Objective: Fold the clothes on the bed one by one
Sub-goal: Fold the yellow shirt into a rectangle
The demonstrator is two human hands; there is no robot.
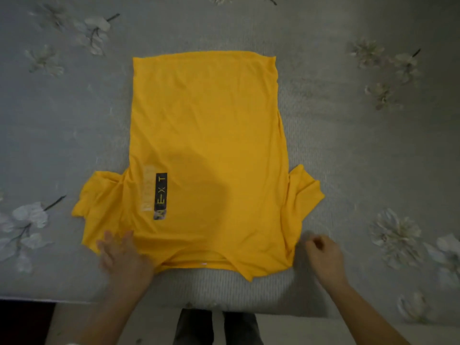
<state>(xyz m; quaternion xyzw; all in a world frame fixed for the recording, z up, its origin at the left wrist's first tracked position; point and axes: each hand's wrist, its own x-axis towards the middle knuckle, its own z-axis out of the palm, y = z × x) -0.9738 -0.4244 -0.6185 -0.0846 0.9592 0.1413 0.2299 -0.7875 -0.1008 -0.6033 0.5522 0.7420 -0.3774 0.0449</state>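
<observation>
A yellow T-shirt (206,145) lies spread flat on the bed, its collar toward me and its hem at the far side. A black label strip with pale letters sits on its left chest. Both short sleeves stick out at the sides. My left hand (122,255) presses flat with straight fingers on the shirt's near left shoulder. My right hand (323,255) hovers just right of the near right shoulder, fingers loosely curled, holding nothing; whether it touches the cloth I cannot tell.
The bed carries a grey cover (361,150) printed with pale flowers. Its near edge (74,298) runs just below my hands. Beyond that edge lie a pale floor and my dark trousers (216,327).
</observation>
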